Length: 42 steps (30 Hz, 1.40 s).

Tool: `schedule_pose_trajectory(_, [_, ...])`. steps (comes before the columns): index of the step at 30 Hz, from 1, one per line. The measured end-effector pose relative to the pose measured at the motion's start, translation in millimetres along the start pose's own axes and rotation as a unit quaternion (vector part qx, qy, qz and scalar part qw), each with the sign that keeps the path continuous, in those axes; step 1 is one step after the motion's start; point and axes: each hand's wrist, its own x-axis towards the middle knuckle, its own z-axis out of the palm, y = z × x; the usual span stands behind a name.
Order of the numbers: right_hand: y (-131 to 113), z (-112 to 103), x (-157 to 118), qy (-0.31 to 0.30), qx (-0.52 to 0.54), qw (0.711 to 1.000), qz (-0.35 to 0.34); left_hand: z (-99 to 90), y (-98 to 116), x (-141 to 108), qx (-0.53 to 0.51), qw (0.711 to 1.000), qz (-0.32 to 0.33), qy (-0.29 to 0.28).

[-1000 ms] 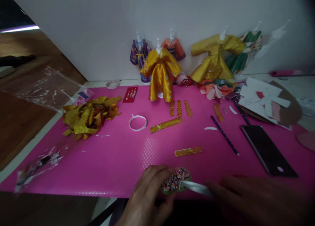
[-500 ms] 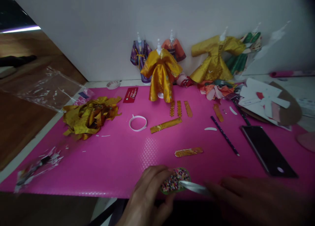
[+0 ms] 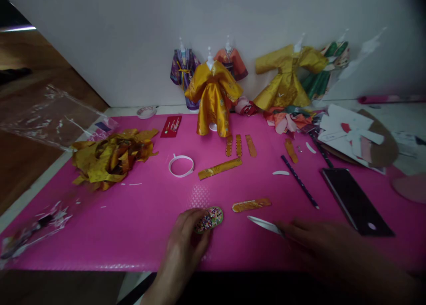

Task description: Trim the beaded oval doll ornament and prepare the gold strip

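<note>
At the near side of the pink surface [image 3: 133, 225], the left hand [image 3: 182, 238] grips a small oval case [image 3: 213, 218] of coloured beads; to the right, the blurred right hand [image 3: 319, 238] grasps a pointed metal blade [image 3: 264, 224]. Beyond lie a gold strip [image 3: 252, 205] and a white ring [image 3: 171, 168]; farther stands a gold dress [image 3: 213, 105].

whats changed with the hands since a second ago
The left hand has moved the beaded piece left and forward; the blade in the right hand, earlier overlapping it, is now clear of it. Neither was let go. The nearest gold strip and white ring stayed put.
</note>
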Motion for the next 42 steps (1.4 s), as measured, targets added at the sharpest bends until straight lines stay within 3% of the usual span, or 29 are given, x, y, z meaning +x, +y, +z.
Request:
schedule_pose_trajectory(3, [4,9,6,-0.044,-0.018,0.999,-0.001,0.3,-7,4,0.017,1.0,-0.001,0.002])
schedule_pose_trajectory(11, [-1,31,11,-0.034,-0.038,0.998,0.039,-0.3,-10,4,0.048,0.999,-0.007,-0.007])
schedule_pose_trajectory(15, [0,33,13,-0.028,-0.023,0.999,0.03,2.4,4,5,0.075,0.997,-0.002,0.003])
schedule_pose_trajectory(17, [2,32,15,-0.032,-0.013,0.999,0.014,7.6,15,6,0.071,0.997,0.031,-0.005])
schedule_pose_trajectory(21, [3,33,19,-0.058,-0.011,0.998,0.02,23.3,35,7,0.061,0.989,0.114,-0.068])
schedule_pose_trajectory(25, [3,39,17,-0.076,-0.011,0.997,0.028,33.4,44,9,0.067,0.986,0.093,-0.118])
schedule_pose_trajectory(42, [6,46,17,-0.058,-0.006,0.998,0.016,40.8,40,9,0.06,0.985,0.098,-0.127])
